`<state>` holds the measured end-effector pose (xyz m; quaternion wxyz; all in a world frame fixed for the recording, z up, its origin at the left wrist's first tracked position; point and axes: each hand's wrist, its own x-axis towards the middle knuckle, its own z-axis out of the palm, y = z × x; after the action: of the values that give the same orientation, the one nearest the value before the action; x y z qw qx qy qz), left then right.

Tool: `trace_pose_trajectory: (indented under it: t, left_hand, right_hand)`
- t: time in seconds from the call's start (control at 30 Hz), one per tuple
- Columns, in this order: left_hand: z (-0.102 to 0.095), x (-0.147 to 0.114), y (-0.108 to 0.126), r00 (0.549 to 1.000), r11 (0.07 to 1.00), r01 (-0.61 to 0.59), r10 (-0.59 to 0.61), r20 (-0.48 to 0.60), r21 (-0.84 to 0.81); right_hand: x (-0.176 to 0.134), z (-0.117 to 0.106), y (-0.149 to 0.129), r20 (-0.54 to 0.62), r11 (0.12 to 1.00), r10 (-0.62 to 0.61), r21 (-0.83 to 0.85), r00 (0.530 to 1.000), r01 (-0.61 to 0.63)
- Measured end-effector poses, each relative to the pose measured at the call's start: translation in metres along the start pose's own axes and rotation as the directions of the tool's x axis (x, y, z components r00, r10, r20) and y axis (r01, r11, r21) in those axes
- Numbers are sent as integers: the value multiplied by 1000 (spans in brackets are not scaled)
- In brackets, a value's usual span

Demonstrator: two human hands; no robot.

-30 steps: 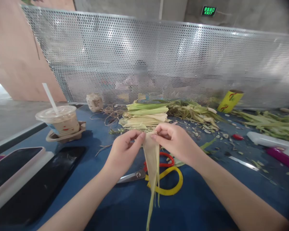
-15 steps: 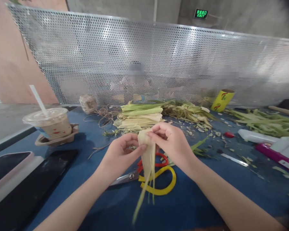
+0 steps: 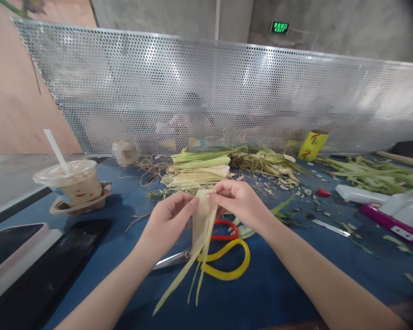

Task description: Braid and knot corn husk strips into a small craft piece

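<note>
A pale corn husk (image 3: pixel 202 217) hangs between my two hands, its lower end split into several thin strips. My left hand (image 3: pixel 172 215) pinches its upper left edge between thumb and fingers. On the other side, my right hand (image 3: pixel 239 201) grips the top right corner in a pinch. Beneath the husk lie scissors (image 3: pixel 229 266) with one yellow and one red handle; the husk covers part of them. Just beyond my hands is a stack of pale and green husks (image 3: pixel 199 165).
On the left stand a lidded drink cup (image 3: pixel 75 183) in a cardboard holder and a black tablet-like slab (image 3: pixel 62 256). To the right are a craft knife blade (image 3: pixel 330 228), a purple power strip (image 3: pixel 392 224) and husk scraps. A perforated metal screen (image 3: pixel 124 91) closes off the back.
The husk's hanging strips have swung left and spread apart. Both hands still pinch its top, now a little lower and slightly left. The camera view has shifted slightly.
</note>
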<state>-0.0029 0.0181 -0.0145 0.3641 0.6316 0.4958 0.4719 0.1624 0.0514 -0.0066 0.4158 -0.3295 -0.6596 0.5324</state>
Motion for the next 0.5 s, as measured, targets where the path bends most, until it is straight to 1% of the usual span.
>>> trace_pose_trajectory:
  t: [0.1,0.23,0.3,0.4,0.5]
  left_hand:
    - [0,-1,-2,997,994,-75,78,-31,79]
    - [0,-3,0,985,957,-140,162,-66,253]
    - [-1,-3,2,980,921,-168,196,-44,350]
    - [-1,-4,4,968,848,-222,249,8,482]
    - [-2,-4,4,965,797,-228,260,24,560]
  right_hand:
    - [-2,3,0,31,997,-8,-78,999,11]
    - [-4,5,1,71,979,-40,-199,997,54]
    - [-5,4,2,72,951,-59,-299,996,78]
    - [-6,3,4,63,886,-114,-445,991,130]
    - [-7,3,4,69,844,-185,-500,980,194]
